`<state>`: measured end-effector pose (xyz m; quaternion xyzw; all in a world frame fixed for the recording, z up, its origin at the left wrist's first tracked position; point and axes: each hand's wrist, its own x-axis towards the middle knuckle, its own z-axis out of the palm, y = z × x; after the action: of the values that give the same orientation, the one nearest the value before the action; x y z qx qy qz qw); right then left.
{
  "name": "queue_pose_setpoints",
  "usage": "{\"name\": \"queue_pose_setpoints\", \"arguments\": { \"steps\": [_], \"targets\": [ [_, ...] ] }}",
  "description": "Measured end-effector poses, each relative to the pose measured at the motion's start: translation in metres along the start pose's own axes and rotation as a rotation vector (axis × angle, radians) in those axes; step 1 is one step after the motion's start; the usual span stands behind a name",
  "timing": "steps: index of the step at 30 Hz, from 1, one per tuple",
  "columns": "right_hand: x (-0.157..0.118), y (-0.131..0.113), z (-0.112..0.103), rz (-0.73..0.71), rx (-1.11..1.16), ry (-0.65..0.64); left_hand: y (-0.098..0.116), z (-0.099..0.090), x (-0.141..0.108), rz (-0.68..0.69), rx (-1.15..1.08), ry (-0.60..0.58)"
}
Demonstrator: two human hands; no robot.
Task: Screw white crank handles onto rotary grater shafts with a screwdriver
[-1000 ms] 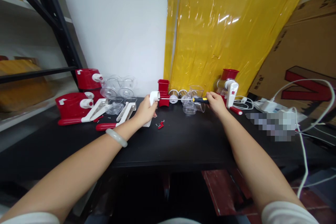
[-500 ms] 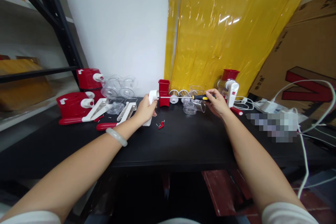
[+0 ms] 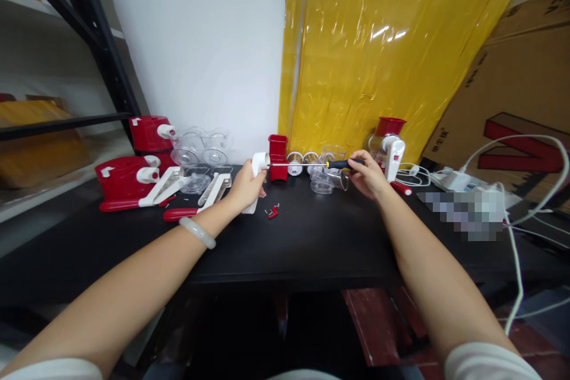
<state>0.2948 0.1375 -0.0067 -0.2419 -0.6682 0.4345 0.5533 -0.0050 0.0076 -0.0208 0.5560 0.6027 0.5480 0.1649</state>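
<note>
Black tabletop point(image 3: 320, 237), open toward its front edge point(image 3: 312, 276); left hand point(image 3: 247, 186) grips white part point(image 3: 259, 161), right hand point(image 3: 367, 174) pinches screwdriver point(image 3: 337, 164)

The left hand point(image 3: 250, 186) covers the middle of the white part point(image 3: 259, 161). The tip of the screwdriver point(image 3: 337, 164) cannot be seen at the white part's opening. The right hand point(image 3: 369, 174) conceals the handle's rear. Pale pieces point(image 3: 266, 211) on the bench point(image 3: 312, 243) are too small to identify. Pixelation obscures an object point(image 3: 474, 214). The right edge cuts off the cardboard box point(image 3: 503, 89).
</note>
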Motion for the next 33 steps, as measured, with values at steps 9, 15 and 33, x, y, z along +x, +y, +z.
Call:
{"name": "queue_pose_setpoints", "arguments": {
  "steps": [9,15,33],
  "targets": [
    [-0.001,0.006,0.005,0.243,-0.129,0.103,0.004,0.000,-0.004,0.025,0.049,-0.022],
    [-0.005,0.002,0.002,0.237,-0.359,0.102,0.002,0.000,-0.004,0.030,0.048,-0.027],
    [-0.001,0.004,-0.001,-0.003,0.082,0.059,-0.003,-0.001,0.001,0.027,0.044,-0.013]
  ]
}}
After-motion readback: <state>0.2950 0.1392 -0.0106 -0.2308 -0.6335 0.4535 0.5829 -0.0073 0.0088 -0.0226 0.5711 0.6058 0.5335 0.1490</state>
